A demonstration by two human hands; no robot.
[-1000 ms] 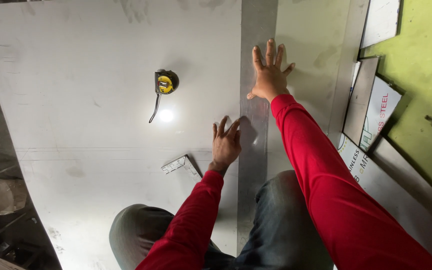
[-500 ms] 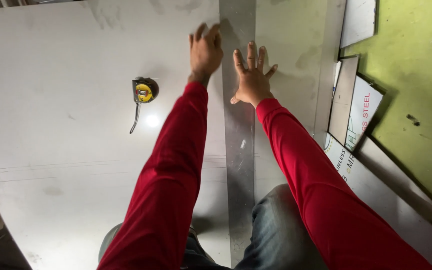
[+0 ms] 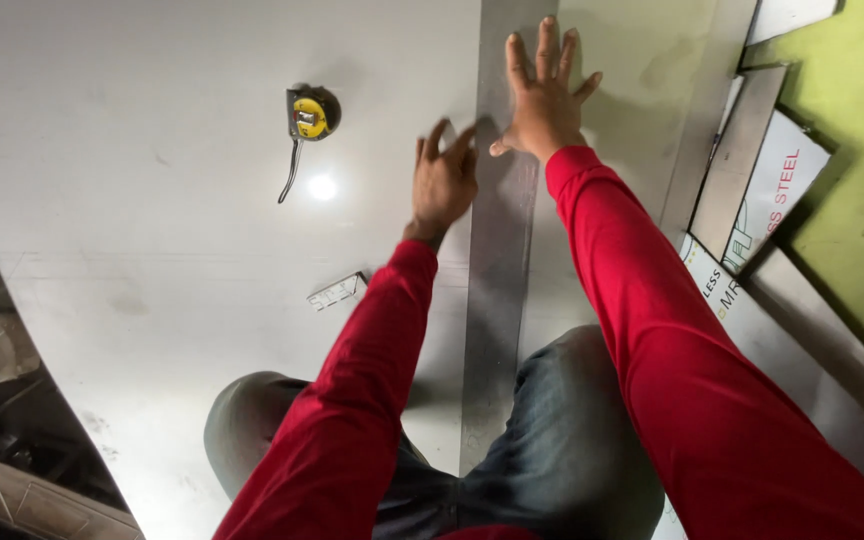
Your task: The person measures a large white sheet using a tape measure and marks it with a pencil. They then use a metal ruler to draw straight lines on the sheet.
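Head view looks down on a long grey metal strip that lies flat on a large pale metal sheet and runs from the person's knees away toward the top of the frame. The right hand rests on the far part of the strip, palm down, fingers spread wide and holding nothing. The left hand is at the strip's left edge, fingers loosely spread and partly curled, fingertips at or just over the edge; it grips nothing, and whether it presses on the strip I cannot tell. Both arms wear red sleeves, and the person's knees in grey-blue trousers sit either side of the strip's near end.

Left of the strip, well apart from it, a yellow and black tape measure lies on the sheet with a short length of blade hanging out toward the viewer. A bright spot of reflected light sits just beside that blade. Nearer the viewer, left of the strip and close to the left sleeve, lies a small flat metal offcut.

Right of the strip, beyond the sheet's edge, several flat rectangular panels are stacked askew, one with a white wrapper printed in red and black. They lie on a green floor.
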